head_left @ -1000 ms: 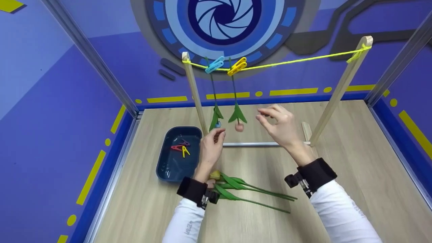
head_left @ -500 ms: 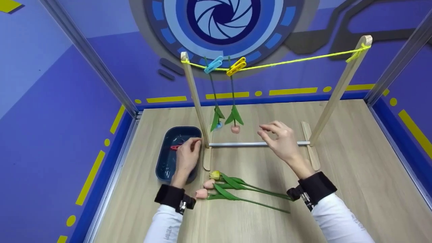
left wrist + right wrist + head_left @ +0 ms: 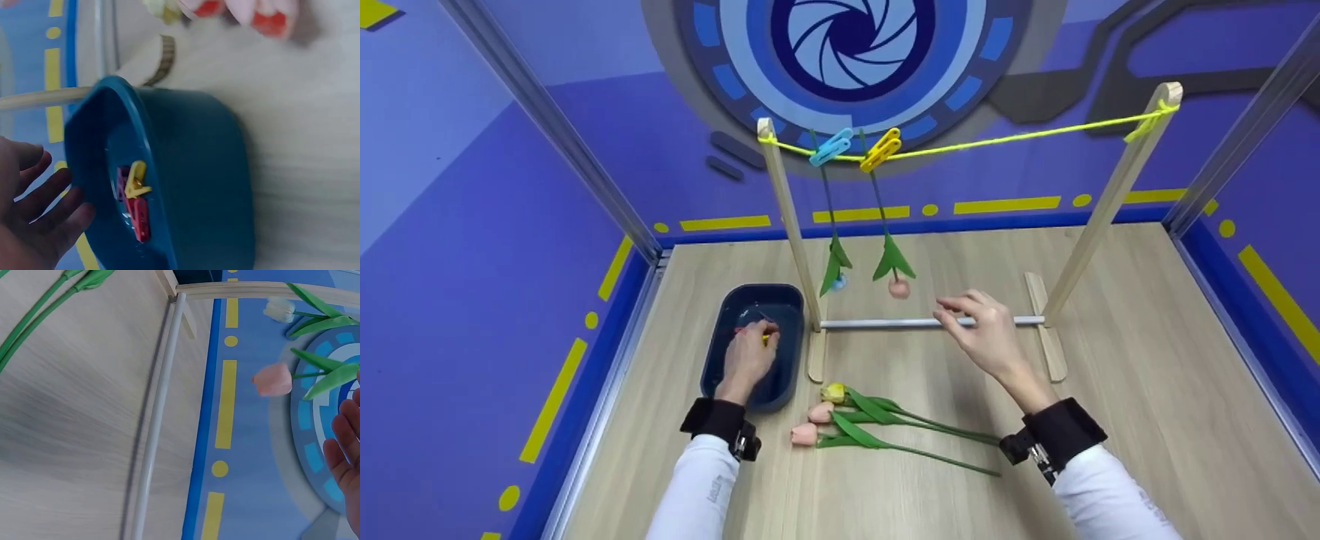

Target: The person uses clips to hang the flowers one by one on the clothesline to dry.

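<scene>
My left hand (image 3: 748, 356) is over the dark blue basin (image 3: 789, 367), its fingers loosely bent and apart in the left wrist view. Inside the basin lie a yellow clothespin (image 3: 136, 181), a red clothespin (image 3: 140, 220) and a purple clothespin (image 3: 120, 181), apart from those fingers. My right hand (image 3: 988, 334) hovers before the rack's metal bar (image 3: 885, 324), fingers loosely curved around nothing. Two tulips hang head down from the yellow cord (image 3: 997, 140): a pale bluish one (image 3: 838, 283) under a blue clothespin (image 3: 831, 148), and a pink one (image 3: 899, 288) under a yellow clothespin.
A yellow tulip (image 3: 833, 393) and two pink tulips, one with its head (image 3: 804, 434) nearest me, lie on the wooden table (image 3: 915, 502). Wooden posts, the left (image 3: 787, 217) and the right (image 3: 1099, 217), hold the cord. Printed panels enclose the table.
My left hand has moved left and down from beside the hanging flowers to over the basin. My right hand has sunk lower, away from the pink tulip, which swings slightly.
</scene>
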The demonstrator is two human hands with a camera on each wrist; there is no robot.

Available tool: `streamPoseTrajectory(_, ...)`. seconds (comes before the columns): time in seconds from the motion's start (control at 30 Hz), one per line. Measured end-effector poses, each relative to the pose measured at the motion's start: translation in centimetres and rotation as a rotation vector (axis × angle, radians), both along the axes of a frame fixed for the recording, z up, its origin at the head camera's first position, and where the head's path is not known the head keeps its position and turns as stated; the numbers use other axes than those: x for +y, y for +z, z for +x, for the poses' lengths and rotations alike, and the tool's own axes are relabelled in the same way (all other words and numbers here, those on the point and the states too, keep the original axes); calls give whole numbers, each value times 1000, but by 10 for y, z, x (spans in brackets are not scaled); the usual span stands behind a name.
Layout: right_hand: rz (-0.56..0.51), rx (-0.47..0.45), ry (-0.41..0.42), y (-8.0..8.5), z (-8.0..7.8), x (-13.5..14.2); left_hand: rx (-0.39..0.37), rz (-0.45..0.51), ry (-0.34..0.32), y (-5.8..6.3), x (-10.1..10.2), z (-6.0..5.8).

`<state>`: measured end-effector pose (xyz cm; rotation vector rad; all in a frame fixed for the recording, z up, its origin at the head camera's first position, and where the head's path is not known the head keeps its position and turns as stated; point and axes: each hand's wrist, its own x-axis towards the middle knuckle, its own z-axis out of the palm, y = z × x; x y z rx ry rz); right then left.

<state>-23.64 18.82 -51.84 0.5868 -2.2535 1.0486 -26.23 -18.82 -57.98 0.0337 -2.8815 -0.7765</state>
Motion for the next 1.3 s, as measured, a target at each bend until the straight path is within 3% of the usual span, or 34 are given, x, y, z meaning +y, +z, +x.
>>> streamPoseTrajectory(0.23, 3, -28, 19, -7, 2, -2, -201, -208, -40, -16, -4, -13)
streamPoseTrajectory(0.33, 3, -37, 33, -8, 2, -6, -288, -268, -55, -20, -4, -15)
streamPoseTrajectory(0.43, 3, -30, 48, -9, 1, -9, -328, -287, -56, -25, -5, -18)
streamPoseTrajectory(0.73, 5, -33, 75, -14, 5, -13, -395, -292, -46, -41, -16, -13)
streamPoseTrajectory(1.23, -5, -60, 50, -18, 5, -8, -393, -322, -116, -35, 1, -12)
streamPoseTrajectory(1.27, -4, -62, 47, -19, 6, -8, -366, -331, -124, -43, -1, -12)
streamPoseTrajectory(1.3, -5, -64, 43, -21, 6, -8, -368, -333, -129, -42, -2, -10)
